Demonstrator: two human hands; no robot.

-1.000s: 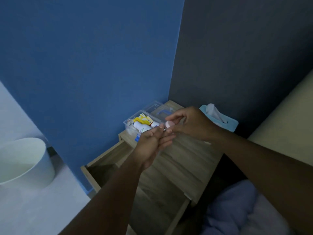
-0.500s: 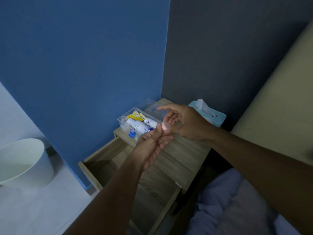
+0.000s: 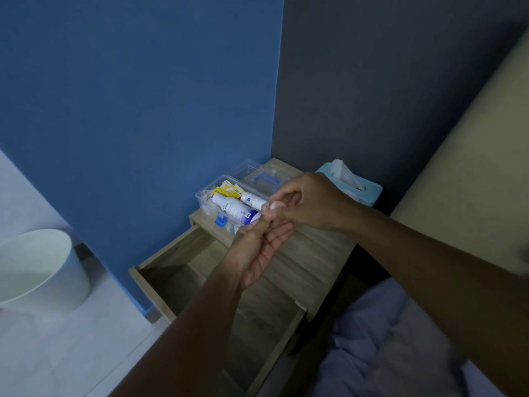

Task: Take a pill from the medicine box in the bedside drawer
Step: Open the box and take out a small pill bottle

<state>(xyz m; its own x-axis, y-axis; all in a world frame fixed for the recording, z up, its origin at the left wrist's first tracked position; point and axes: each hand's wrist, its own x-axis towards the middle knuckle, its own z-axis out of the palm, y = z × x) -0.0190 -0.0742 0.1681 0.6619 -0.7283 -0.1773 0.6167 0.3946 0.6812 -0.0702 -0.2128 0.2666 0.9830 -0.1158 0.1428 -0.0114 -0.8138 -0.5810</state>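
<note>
Already the drawer stands open and the medicine box sits uncovered on the surface. My right hand pinches a pale pill over my left hand, fingers loosely cupped. Remaining: swallowing it, I judge.

A: Pale object pinched between the right hand and the left hand — too small and dim to be identified.
B: Noted. Labels in the medicine box are unreadable. White bin is cut by the left edge; drawer interior is partly hidden by the forearm.
</note>
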